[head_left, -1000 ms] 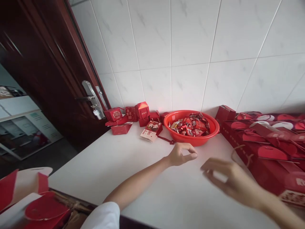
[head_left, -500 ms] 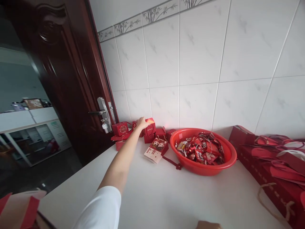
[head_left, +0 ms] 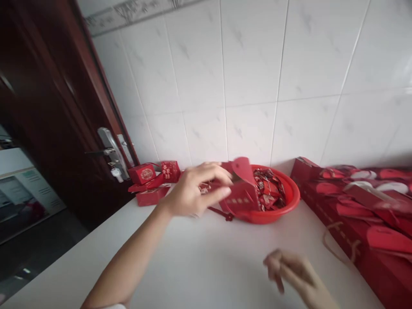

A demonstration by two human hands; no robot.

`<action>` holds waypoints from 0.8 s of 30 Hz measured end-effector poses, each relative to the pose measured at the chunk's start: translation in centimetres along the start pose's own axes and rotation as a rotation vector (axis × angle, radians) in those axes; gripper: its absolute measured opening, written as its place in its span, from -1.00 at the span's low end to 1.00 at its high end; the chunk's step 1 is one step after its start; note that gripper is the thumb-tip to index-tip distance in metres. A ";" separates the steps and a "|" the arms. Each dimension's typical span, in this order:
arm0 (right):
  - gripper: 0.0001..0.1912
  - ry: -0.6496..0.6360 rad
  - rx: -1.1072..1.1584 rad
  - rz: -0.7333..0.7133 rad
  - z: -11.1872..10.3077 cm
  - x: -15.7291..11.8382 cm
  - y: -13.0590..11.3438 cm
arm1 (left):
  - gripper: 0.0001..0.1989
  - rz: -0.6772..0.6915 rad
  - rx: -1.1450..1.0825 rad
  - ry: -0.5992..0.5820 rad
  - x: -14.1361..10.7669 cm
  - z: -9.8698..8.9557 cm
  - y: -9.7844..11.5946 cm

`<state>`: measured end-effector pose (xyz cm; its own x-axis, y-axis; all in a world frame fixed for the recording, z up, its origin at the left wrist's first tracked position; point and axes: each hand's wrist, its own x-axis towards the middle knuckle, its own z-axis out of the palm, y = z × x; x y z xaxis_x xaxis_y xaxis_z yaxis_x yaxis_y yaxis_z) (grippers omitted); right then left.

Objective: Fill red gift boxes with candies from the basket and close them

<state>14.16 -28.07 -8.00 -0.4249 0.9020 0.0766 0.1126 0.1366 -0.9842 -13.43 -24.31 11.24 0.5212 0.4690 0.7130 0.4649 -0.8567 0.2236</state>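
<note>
My left hand [head_left: 196, 189] is closed on the edge of a small red gift box [head_left: 240, 198], with the thumb and fingers at its left side. The box is held up in front of the red plastic basket [head_left: 291, 201], and its top flap stands up. Wrapped sweets [head_left: 268, 189] fill the basket. Low over the white table [head_left: 206, 262], my right hand [head_left: 289, 272] has loosely bent fingers, slightly blurred, with nothing visible in them. A red tassel cord [head_left: 228, 217] lies under the held box. My left hand partly hides a printed card behind it.
Several red boxes [head_left: 151, 195] stand at the table's far left, near the dark door [head_left: 64, 107] with its handle. On the right, a long red carton [head_left: 322, 201] holds many folded red boxes. A tiled wall [head_left: 251, 86] runs along the back.
My left hand has come back from the wall and moved right with the red gift box. My right hand has come further into view at the bottom. The camera view has turned right.
</note>
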 end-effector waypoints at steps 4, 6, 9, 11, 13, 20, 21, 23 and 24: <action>-0.54 0.290 0.097 -0.098 -2.4 0.4 -1.8 | -0.87 0.387 0.092 -0.165 -1.5 5.4 4.8; -0.63 0.433 0.067 -0.115 -3.5 0.5 -2.0 | -0.81 0.504 0.158 -0.164 -2.5 8.1 5.1; -0.73 0.611 -0.043 -0.142 -4.5 0.5 -1.9 | -0.77 0.579 0.226 -0.131 -3.8 10.9 4.6; -0.75 0.677 -0.094 -0.167 -4.7 0.4 -2.1 | -0.78 0.571 0.247 -0.138 -4.4 11.7 4.3; -0.73 0.648 -0.109 -0.191 -4.5 0.1 -2.4 | -0.77 0.560 0.266 -0.155 -4.8 12.0 4.3; -0.54 0.322 -0.495 -0.217 -2.5 -1.2 -4.1 | -0.74 0.550 0.308 -0.146 -5.6 12.6 4.9; -0.53 0.317 -0.525 -0.224 -2.3 -1.3 -4.2 | -0.74 0.534 0.313 -0.151 -5.7 12.7 5.0; -0.57 0.300 -0.520 -0.220 -2.3 -1.4 -4.3 | -0.76 0.502 0.296 -0.175 -5.9 12.7 5.1; -0.60 0.287 -0.483 -0.207 -2.4 -1.4 -4.4 | -0.77 0.486 0.272 -0.190 -6.0 12.7 5.1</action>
<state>16.46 -28.98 -3.41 -0.2298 0.9021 0.3651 0.4776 0.4314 -0.7654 -5.10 -28.74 -0.30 0.8281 0.0877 0.5537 0.2942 -0.9087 -0.2961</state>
